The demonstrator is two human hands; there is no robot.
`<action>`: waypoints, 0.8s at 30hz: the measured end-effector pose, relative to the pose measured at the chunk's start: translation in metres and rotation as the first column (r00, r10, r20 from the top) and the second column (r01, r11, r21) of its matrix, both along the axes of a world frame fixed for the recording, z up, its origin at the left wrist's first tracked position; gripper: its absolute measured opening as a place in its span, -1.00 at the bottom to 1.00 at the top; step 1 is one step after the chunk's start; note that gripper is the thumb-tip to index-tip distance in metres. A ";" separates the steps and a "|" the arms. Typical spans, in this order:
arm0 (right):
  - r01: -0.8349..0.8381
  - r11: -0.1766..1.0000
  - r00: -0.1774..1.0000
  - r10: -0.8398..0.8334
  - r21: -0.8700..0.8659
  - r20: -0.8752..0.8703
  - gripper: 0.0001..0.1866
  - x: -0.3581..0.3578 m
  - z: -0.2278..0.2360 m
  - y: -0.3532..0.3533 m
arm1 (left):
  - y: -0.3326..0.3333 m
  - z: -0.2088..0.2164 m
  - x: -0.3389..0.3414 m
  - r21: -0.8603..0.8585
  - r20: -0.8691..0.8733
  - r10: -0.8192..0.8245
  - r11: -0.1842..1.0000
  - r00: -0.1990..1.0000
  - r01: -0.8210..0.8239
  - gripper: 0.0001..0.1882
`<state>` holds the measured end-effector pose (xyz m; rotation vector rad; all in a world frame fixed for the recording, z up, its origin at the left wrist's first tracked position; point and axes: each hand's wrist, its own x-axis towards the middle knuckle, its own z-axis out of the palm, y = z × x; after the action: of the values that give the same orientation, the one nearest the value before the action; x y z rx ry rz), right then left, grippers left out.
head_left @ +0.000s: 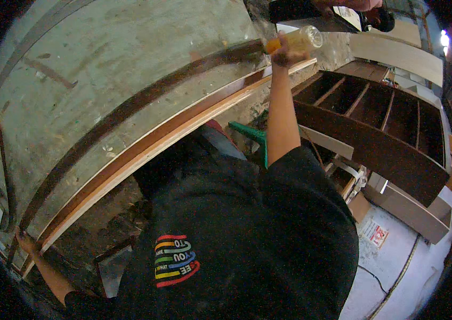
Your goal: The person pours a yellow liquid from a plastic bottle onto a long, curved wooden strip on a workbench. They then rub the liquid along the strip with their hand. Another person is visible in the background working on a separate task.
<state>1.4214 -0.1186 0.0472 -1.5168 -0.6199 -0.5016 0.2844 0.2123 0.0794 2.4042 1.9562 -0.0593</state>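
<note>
In my right hand (pixel 289 56), raised toward the far side, is a clear plastic bottle (pixel 309 37) tilted sideways, with yellowish contents and an orange end by my fingers. My left hand (pixel 27 242) is far off at the lower left, its fingers closed at the near end of a long dark brown strip (pixel 130 109). This strip lies across a grey-green worktop (pixel 146 48) and reaches almost to the bottle. Beside it, nearer my body, runs a long board (pixel 172 121) with a brown face and pale edges.
A dark brown cabinet frame (pixel 364 109) with several compartments stands at the right, with pale boards (pixel 412 205) below it. Near my right forearm is a green object (pixel 250 130). Another person's hand (pixel 351 4) shows at the top. A cord (pixel 404 266) lies at the lower right.
</note>
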 end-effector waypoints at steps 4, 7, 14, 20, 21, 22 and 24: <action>0.071 0.997 0.996 -0.070 0.012 -0.053 -0.30 0.011 0.016 -0.004 | 0.004 0.002 0.007 -0.049 0.039 0.047 0.998 0.998 -0.045 -0.50; 0.064 0.997 0.998 -0.064 -0.042 0.004 -0.35 0.003 0.021 -0.018 | 0.009 0.002 0.011 -0.110 -0.074 0.190 0.974 0.979 -0.197 -0.51; 0.165 0.986 0.986 -0.165 -0.010 0.029 -0.45 0.039 0.086 -0.079 | 0.006 -0.003 0.007 -0.032 -0.052 0.106 0.994 0.993 -0.108 -0.51; 0.061 0.997 0.992 -0.055 -0.047 0.115 -0.53 0.009 0.109 -0.077 | 0.006 -0.004 0.003 -0.023 -0.195 0.116 0.992 0.974 -0.123 -0.53; 0.013 0.996 0.990 0.000 -0.086 0.143 -0.54 -0.012 0.102 -0.063 | 0.007 -0.004 0.004 -0.042 -0.095 0.095 0.994 0.991 -0.099 -0.53; -0.050 0.991 0.985 0.069 -0.124 0.155 -0.55 -0.039 0.091 -0.045 | 0.007 -0.004 0.004 -0.057 0.006 0.075 0.996 0.997 -0.074 -0.53; -0.213 0.962 0.965 0.234 -0.172 0.116 -0.58 -0.097 0.064 -0.005 | 0.006 -0.006 0.004 -0.059 0.089 0.071 0.996 0.994 -0.066 -0.53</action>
<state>1.3243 -0.1241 0.1115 -1.5453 -0.9452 -0.3901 0.2884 0.2180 0.0735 2.2620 1.9679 -0.0022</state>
